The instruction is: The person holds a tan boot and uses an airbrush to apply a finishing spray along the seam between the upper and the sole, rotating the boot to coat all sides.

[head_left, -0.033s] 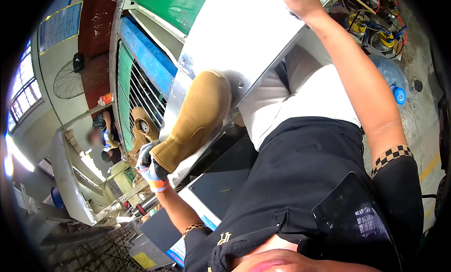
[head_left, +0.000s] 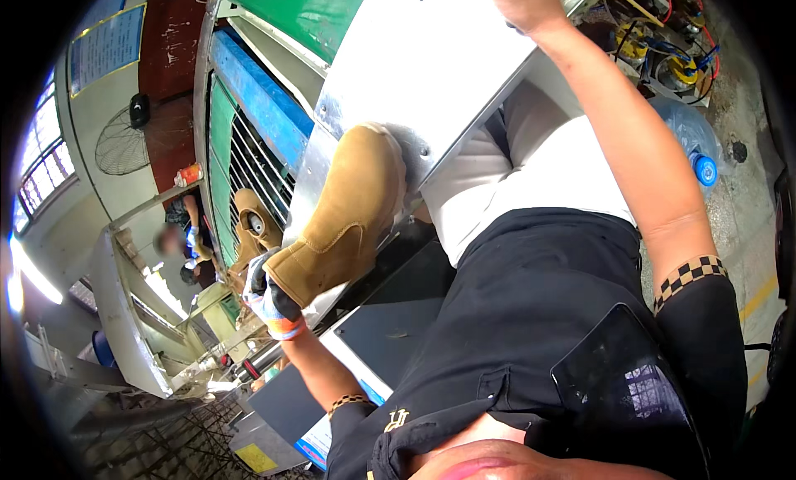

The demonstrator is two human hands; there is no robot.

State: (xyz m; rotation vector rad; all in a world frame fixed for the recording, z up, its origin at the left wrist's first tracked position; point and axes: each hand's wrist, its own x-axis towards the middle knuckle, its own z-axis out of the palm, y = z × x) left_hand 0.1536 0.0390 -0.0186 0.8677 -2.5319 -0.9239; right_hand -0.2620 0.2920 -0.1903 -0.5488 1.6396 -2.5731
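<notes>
The fingers of my left hand (head_left: 269, 304), gloved in white, blue and orange, are closed around the top opening of a tan boot (head_left: 340, 206). From these fingers the boot goes up and to the right, its toe being farthest from them, at the edge of a shiny metal surface (head_left: 439, 65); I cannot tell whether it touches there. The fingers of my right hand (head_left: 524, 6) are bare and well apart from the boot, over the far part of this surface. The edge of the view cuts them, so I cannot tell if they are open or gripping something. Just beyond my left fingers is other brown footwear (head_left: 247, 205). To the right of my right fingers, and lower, lies a clear plastic bottle (head_left: 684, 128) with a blue cap.
</notes>
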